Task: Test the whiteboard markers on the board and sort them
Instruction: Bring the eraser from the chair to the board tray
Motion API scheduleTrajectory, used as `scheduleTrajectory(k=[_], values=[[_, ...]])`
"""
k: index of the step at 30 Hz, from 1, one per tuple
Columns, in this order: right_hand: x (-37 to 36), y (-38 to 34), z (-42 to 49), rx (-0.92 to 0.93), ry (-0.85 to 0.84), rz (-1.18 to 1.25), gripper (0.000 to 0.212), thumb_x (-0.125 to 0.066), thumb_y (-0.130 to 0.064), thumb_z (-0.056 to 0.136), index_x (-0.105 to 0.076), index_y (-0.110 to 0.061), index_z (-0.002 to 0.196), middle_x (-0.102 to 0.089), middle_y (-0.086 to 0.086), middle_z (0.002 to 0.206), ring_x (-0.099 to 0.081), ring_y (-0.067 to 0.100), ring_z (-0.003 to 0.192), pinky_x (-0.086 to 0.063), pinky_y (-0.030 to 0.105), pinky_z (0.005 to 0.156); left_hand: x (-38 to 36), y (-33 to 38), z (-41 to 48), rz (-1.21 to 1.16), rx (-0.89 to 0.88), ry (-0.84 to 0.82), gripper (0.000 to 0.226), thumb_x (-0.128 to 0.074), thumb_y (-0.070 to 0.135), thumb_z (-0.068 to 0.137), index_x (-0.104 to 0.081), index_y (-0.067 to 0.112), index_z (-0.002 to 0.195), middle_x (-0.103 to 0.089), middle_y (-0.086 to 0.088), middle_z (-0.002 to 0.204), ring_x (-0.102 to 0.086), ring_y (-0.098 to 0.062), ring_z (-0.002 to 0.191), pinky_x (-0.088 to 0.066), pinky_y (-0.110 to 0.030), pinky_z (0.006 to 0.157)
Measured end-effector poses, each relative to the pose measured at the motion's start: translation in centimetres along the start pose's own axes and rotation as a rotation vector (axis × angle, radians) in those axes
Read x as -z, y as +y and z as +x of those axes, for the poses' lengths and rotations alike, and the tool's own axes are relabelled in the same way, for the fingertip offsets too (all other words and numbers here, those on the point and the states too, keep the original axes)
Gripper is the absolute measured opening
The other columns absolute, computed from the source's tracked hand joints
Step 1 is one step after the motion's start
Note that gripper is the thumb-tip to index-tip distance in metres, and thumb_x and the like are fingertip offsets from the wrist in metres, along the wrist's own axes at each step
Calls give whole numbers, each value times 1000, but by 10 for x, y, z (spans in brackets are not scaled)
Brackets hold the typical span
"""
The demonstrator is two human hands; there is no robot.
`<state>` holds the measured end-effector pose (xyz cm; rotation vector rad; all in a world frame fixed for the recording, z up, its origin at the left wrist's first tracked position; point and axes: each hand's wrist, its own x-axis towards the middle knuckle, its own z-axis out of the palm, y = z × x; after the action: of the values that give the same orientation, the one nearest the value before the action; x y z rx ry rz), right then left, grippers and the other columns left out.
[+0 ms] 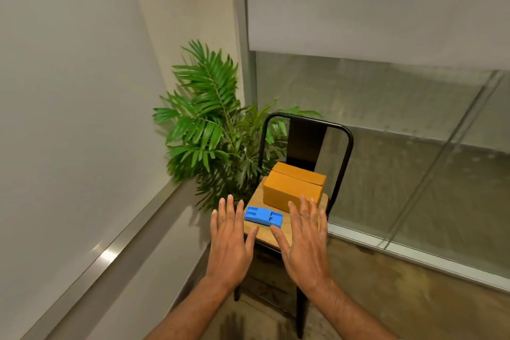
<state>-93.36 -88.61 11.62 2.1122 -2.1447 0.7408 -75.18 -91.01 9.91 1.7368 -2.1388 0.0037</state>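
Your left hand (229,240) and right hand (303,240) hover flat, fingers spread, holding nothing; blue holder (263,217) and cardboard box (292,188) on chair (278,237).

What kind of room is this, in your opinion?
Probably a corner of an office or meeting room: a white board with a metal ledge on the left, a glass wall with a roller blind, and a plant behind a chair.

Plant (205,130) pot hidden, perhaps behind chair (306,143)
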Motion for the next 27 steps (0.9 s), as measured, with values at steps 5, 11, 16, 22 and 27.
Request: scheduleTrajectory(k=[5,11,16,22,27], values=[[-34,-6,21,-115,-46,-35,78,-16,-70,97,-32,-17,152,-8,7,164,3,22,152,-14,53,121,-28,-26,39,-35,-93,-81,71,-11,58,107,-22,13,161,-7,-9,170,5,-22,158,-6,-46,126],[-70,-9,45,-191,-107,-48,77,-15,-69,97,-34,-17,151,-10,6,164,0,22,152,-16,51,120,-67,-53,69,-50,-180,-213,75,-4,59,106,-23,12,161,-9,-11,170,1,-24,158,-2,-46,126],[-94,4,60,-190,-176,-8,78,-10,-71,96,-25,-21,154,-3,2,164,6,18,151,-8,46,123,-101,-64,88,-71,-170,-275,84,9,65,99,-17,15,162,-4,-7,170,9,-21,157,3,-44,126],[-133,29,77,-168,-286,44,75,-12,-67,95,-19,-23,155,-3,0,164,4,18,151,-8,43,122,-141,-66,106,-110,-125,-381,77,-6,60,99,-22,16,161,-16,-8,169,0,-22,157,3,-40,126],[-171,46,90,-173,-372,97,73,-19,-62,95,-14,-23,156,0,-1,165,5,17,151,0,34,119,-175,-73,123,-144,-90,-497,61,-42,31,108,-17,17,162,-13,-7,170,-3,-19,158,5,-35,124]])
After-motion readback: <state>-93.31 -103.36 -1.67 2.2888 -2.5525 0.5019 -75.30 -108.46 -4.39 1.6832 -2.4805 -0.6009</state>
